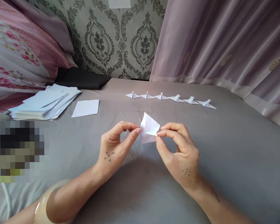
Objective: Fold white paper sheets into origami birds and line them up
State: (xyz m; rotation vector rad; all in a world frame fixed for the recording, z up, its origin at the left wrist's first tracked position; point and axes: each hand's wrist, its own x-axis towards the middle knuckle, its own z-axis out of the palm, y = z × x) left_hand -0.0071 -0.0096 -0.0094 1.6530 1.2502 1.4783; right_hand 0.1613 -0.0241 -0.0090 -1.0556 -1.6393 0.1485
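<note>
Between my two hands, above the grey sheet, a small piece of white paper (151,125) is held up, partly folded, with one corner pointing upward and a flap standing away from the layer below. My left hand (120,143) pinches its left edge between thumb and forefinger. On the other side, my right hand (179,149) grips the right corner with thumb and fingertips. Beyond them lies a row of several small folded paper figures (161,96), each with flat pointed sides and a raised middle.
A stack of white paper (44,104) lies at the back left, with a single square sheet (86,108) beside it. Behind the stack is a black cloth (84,78). Curtains (200,43) hang at the right, and a grey sheet (235,149) covers the surface. A blurred patch hides the left edge.
</note>
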